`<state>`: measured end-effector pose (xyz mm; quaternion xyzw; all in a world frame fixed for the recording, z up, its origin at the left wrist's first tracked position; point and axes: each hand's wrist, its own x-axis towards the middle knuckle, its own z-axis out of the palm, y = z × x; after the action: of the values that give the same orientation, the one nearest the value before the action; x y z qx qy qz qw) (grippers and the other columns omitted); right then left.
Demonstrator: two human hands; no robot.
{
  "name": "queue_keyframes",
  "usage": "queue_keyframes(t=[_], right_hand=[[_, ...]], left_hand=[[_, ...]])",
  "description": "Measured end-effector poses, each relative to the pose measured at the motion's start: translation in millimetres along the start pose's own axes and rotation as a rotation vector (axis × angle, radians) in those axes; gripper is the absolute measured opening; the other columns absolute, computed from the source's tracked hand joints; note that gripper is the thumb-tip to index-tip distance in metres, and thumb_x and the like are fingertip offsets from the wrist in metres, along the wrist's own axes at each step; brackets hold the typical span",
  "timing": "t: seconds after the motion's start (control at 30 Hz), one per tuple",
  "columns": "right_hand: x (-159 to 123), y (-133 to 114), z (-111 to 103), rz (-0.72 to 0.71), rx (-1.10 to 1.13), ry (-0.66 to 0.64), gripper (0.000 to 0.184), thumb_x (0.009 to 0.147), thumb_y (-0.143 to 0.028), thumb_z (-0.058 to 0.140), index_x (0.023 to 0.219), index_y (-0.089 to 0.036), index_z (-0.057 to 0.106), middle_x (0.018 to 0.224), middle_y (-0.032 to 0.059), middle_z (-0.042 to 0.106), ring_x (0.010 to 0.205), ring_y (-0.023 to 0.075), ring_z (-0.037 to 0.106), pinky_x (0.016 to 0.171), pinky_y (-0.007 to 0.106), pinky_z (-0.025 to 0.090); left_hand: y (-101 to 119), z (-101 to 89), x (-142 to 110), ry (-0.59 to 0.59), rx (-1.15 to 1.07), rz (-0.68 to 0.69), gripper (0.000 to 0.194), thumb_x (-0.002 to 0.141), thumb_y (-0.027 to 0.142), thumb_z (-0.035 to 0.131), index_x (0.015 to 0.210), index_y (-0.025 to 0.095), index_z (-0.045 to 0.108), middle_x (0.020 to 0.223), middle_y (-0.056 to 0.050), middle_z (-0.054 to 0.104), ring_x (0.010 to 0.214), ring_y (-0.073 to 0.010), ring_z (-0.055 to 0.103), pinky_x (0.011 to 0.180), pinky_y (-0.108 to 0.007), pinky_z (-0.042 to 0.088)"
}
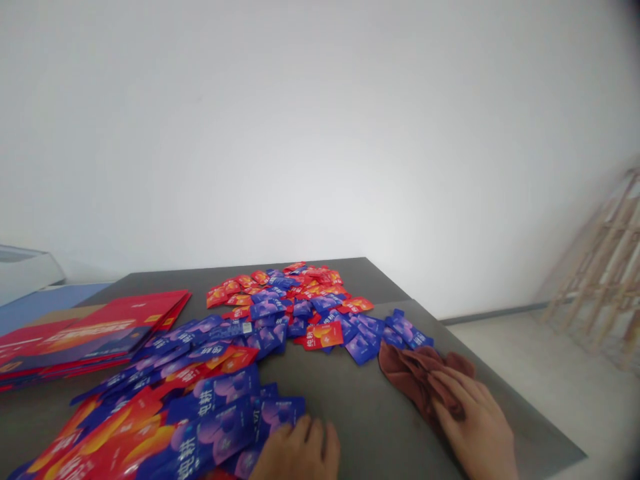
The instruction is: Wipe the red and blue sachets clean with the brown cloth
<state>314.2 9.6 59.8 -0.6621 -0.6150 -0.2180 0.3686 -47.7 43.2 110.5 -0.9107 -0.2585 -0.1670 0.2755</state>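
At the bottom centre, my left hand (300,452) rests with loosely bent fingers against the right edge of a pile of sachets. Its thumb is hidden, and no held thing shows in it. The nearest is a blue sachet (280,415) with white characters. On the right of the table, my right hand (475,417) is closed on a bunched brown cloth (413,373), which lies on the dark tabletop. A blue sachet (407,330) lies just past the cloth, close to its far edge.
Many red and blue sachets (310,287) lie scattered across the dark table (360,407). Flat red printed packaging (115,327) is stacked on the left. A white wall (320,133) stands behind. A wooden slatted rack (607,267) leans at far right.
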Motion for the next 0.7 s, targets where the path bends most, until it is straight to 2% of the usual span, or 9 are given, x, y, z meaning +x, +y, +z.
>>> queue_keyframes(t=[0.07, 0.1, 0.17, 0.23, 0.27, 0.37, 0.47, 0.7], right_hand=[[0, -2, 0, 0.012, 0.001, 0.0, 0.033, 0.097, -0.045, 0.057, 0.12, -0.027, 0.073, 0.125, 0.0066, 0.075, 0.114, 0.0314, 0.065, 0.099, 0.049, 0.051], [0, -3, -1, 0.018, 0.0, 0.0, 0.033, 0.097, -0.044, 0.057, 0.121, -0.027, 0.073, 0.126, 0.0064, 0.075, 0.115, 0.0315, 0.065, 0.099, 0.049, 0.051], [0, -4, -1, 0.026, 0.001, -0.001, 0.033, 0.097, -0.044, 0.057, 0.121, -0.027, 0.073, 0.126, 0.0063, 0.075, 0.115, 0.0316, 0.065, 0.099, 0.049, 0.051], [1, -6, -2, 0.029, 0.002, -0.007, 0.033, 0.096, -0.044, 0.058, 0.121, -0.028, 0.073, 0.126, 0.0059, 0.075, 0.114, 0.0315, 0.065, 0.099, 0.049, 0.051], [1, -7, -2, 0.028, 0.003, -0.009, 0.033, 0.096, -0.044, 0.058, 0.121, -0.028, 0.073, 0.126, 0.0056, 0.075, 0.114, 0.0313, 0.065, 0.099, 0.049, 0.051], [2, -9, -3, 0.024, 0.003, -0.004, 0.032, 0.096, -0.043, 0.058, 0.12, -0.028, 0.073, 0.126, 0.0056, 0.075, 0.115, 0.031, 0.065, 0.098, 0.048, 0.051], [3, -10, -3, 0.026, 0.008, 0.0, 0.032, 0.096, -0.042, 0.058, 0.12, -0.027, 0.073, 0.125, 0.0061, 0.075, 0.114, 0.0311, 0.065, 0.097, 0.048, 0.051], [0, -8, 2, 0.045, 0.019, -0.009, 0.035, 0.095, -0.043, 0.058, 0.122, -0.026, 0.073, 0.126, 0.0073, 0.074, 0.115, 0.0319, 0.064, 0.1, 0.05, 0.051]], left_hand=[[-30, -26.8, 29, -0.403, 0.016, -0.214, 0.033, 0.09, 0.011, 0.068, 0.122, 0.017, 0.071, 0.102, -0.011, 0.079, 0.089, -0.0273, 0.077, 0.067, -0.035, 0.061], [-46, -35.9, 44, -0.462, 0.038, -0.276, 0.033, 0.091, 0.005, 0.063, 0.122, 0.014, 0.071, 0.1, -0.013, 0.078, 0.086, -0.0274, 0.077, 0.066, -0.036, 0.061], [-83, -40.7, 73, -0.513, 0.066, -0.342, 0.027, 0.097, 0.005, 0.055, 0.119, 0.011, 0.07, 0.1, -0.013, 0.076, 0.09, -0.0261, 0.076, 0.072, -0.038, 0.061], [-120, -29.1, 95, -0.57, 0.074, -0.388, 0.02, 0.102, 0.023, 0.063, 0.119, 0.015, 0.069, 0.106, -0.007, 0.074, 0.094, -0.0216, 0.073, 0.082, -0.04, 0.062], [-137, -19.4, 103, -0.594, 0.07, -0.394, 0.025, 0.102, 0.034, 0.067, 0.12, 0.016, 0.068, 0.112, -0.007, 0.072, 0.098, -0.0208, 0.072, 0.087, -0.041, 0.062], [-175, 12.7, 117, -0.637, 0.047, -0.389, 0.034, 0.1, 0.042, 0.068, 0.124, 0.017, 0.066, 0.124, -0.009, 0.068, 0.109, -0.0236, 0.069, 0.095, -0.046, 0.06], [-191, 38.3, 124, -0.654, 0.036, -0.414, 0.037, 0.1, 0.043, 0.068, 0.128, 0.018, 0.065, 0.129, -0.01, 0.067, 0.113, -0.0248, 0.068, 0.097, -0.048, 0.059], [-193, 75.0, 125, -0.643, -0.002, -0.483, 0.039, 0.1, 0.044, 0.068, 0.13, 0.018, 0.064, 0.13, -0.01, 0.066, 0.113, -0.0249, 0.067, 0.096, -0.048, 0.06]])
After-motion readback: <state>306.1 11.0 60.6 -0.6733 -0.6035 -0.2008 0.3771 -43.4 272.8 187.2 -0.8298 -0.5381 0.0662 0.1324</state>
